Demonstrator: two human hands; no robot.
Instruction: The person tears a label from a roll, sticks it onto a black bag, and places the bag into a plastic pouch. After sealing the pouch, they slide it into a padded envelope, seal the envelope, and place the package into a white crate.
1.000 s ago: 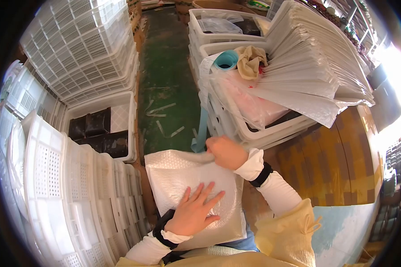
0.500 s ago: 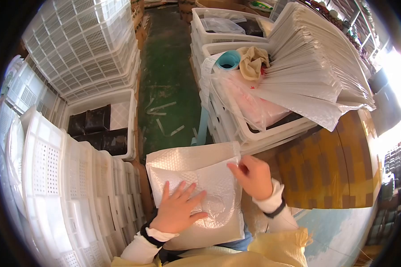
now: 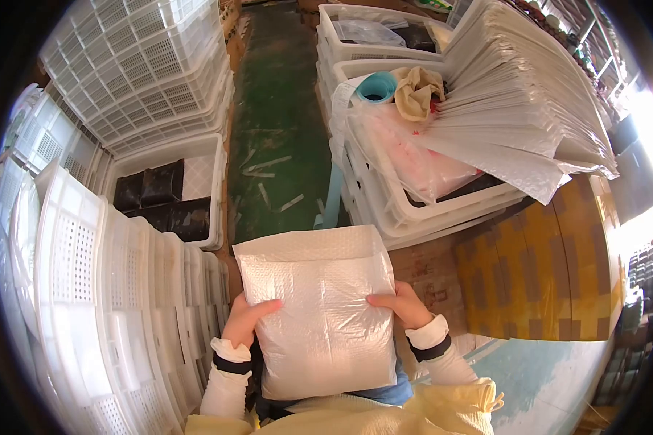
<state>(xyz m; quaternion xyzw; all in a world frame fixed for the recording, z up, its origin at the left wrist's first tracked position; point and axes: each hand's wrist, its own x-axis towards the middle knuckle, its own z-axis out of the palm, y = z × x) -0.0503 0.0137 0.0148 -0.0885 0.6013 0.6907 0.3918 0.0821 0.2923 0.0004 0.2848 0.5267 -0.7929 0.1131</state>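
A white bubble mailer (image 3: 323, 319) lies in front of my body, its surface bumpy and shiny. Its top flap (image 3: 312, 250) extends away from me, with a fold line across it. Along the left edge, my left hand (image 3: 245, 319) grips the mailer, thumb on top and fingers out of sight behind. My right hand (image 3: 405, 304) holds the opposite edge in the same way. Whatever is inside the mailer is hidden.
White crates are stacked at left (image 3: 134, 65), and a low crate (image 3: 218, 188) holds black packages. At right, a fan of white mailers (image 3: 500, 94) rests on crates beside a blue tape roll (image 3: 376, 87). Taped brown cartons (image 3: 537, 268) stand below. Paper strips litter the green floor (image 3: 268, 116).
My left hand has moved from lying flat on the mailer to its left edge. My right hand has lowered onto the right edge. The mailer's front now looks smooth, with the flap extended.
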